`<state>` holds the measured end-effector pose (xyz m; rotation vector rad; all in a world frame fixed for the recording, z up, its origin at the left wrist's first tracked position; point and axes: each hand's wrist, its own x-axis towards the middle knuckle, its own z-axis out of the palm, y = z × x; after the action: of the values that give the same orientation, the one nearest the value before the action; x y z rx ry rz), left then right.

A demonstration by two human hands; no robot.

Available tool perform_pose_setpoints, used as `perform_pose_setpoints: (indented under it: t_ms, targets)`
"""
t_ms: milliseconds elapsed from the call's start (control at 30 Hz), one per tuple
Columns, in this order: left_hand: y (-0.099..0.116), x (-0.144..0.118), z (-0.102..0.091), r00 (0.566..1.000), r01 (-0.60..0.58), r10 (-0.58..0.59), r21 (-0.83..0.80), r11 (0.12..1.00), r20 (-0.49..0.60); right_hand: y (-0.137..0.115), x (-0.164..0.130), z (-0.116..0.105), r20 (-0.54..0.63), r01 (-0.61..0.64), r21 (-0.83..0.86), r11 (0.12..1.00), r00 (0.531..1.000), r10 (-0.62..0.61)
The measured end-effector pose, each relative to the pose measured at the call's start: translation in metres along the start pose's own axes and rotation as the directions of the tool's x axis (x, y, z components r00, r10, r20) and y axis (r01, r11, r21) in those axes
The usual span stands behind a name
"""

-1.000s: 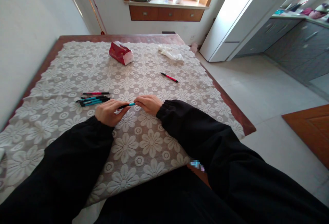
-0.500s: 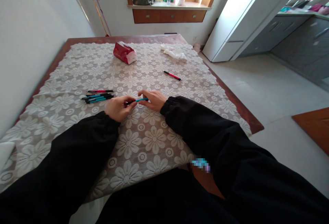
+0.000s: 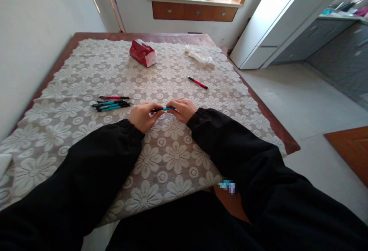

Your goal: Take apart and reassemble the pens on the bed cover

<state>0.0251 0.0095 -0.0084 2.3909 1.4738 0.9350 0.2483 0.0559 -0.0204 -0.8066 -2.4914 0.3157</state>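
A blue and black pen (image 3: 165, 109) lies level between my two hands, just above the lace tablecloth (image 3: 175, 155). My left hand (image 3: 145, 116) pinches its black end between thumb and fingers. On the blue end, the fingers of my right hand (image 3: 182, 109) are closed. To the left of my left hand is a small pile of blue and black pens (image 3: 112, 106), with a red and black pen (image 3: 114, 97) along its far side. Another red and black pen (image 3: 197, 83) rests alone beyond my right hand.
A red tissue pack (image 3: 143, 53) stands toward the table's far side, and a crumpled white plastic bag (image 3: 200, 56) lies at the far right. Beyond the table are a windowsill with drawers (image 3: 197, 12) and a white fridge (image 3: 267, 24).
The view has shifted slightly. My right fingers, more raised before, now lie closer around the blue end of the pen. Both hands still hold it; the other pens stay put.
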Motion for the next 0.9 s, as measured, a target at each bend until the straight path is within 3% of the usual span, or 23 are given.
perform_pose_setpoints:
  t_ms: [100, 233, 367, 500, 667, 800, 900]
  targets:
    - [-0.0004, 0.0001, -0.0005, 0.999, -0.036, 0.036, 0.008, 0.999, -0.001, -0.0003, -0.0028, -0.0001, -0.003, -0.008, -0.025, 1.0, 1.0, 0.008]
    - [-0.0007, -0.0006, -0.0001, 1.0, 0.006, -0.006, -0.01, 1.0, 0.008, -0.0022, -0.0053, -0.001, -0.06, -0.001, -0.023, 1.0, 0.998, 0.0]
    - [-0.0005, -0.0012, 0.0003, 0.999, -0.042, 0.042, -0.012, 0.999, -0.011, -0.0038, -0.0044, -0.0033, -0.013, 0.021, -0.08, 0.997, 1.0, -0.022]
    - [0.0001, -0.0009, 0.0002, 0.999, 0.051, -0.051, -0.073, 0.996, 0.001, -0.0034, -0.0025, -0.0049, -0.061, 0.045, -0.079, 0.996, 0.997, -0.05]
    - [0.0005, -0.0004, 0.0, 1.0, 0.028, -0.028, -0.05, 0.998, -0.011, -0.0004, -0.0017, -0.0039, -0.018, 0.088, -0.159, 0.983, 0.996, -0.092]
    - [-0.0022, -0.0002, 0.0014, 0.996, 0.084, -0.083, -0.094, 0.992, 0.019, -0.0013, -0.0003, -0.0035, -0.032, 0.103, -0.234, 0.967, 0.993, -0.113]
    - [-0.0046, -0.0007, 0.0025, 1.0, 0.015, -0.015, -0.053, 0.998, -0.008, -0.003, 0.0004, -0.0033, 0.007, 0.131, -0.302, 0.944, 0.991, -0.135]
